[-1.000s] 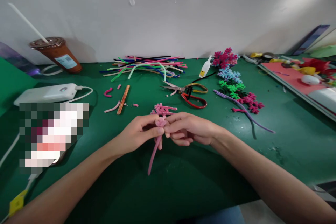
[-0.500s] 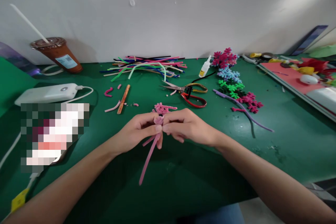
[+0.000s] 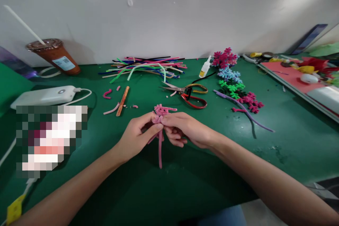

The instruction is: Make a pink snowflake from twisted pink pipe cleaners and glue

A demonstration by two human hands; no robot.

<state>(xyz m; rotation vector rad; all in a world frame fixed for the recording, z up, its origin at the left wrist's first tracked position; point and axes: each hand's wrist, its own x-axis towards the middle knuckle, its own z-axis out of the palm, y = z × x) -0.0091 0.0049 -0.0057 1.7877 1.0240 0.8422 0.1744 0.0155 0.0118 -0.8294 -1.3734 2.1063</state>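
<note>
We pinch a pink pipe cleaner (image 3: 160, 137) between our left hand (image 3: 137, 132) and right hand (image 3: 182, 129), fingertips closed on its twisted top just in front of the scissors (image 3: 189, 93), its loose tail hanging down to the green table (image 3: 185, 183). Between our hands and the table's near edge the cloth lies bare. Behind the scissors a heap of coloured pipe cleaners (image 3: 145, 66) lies by the wall, and finished flowers (image 3: 233, 81) sit to the right of the scissors, well apart from our hands.
</note>
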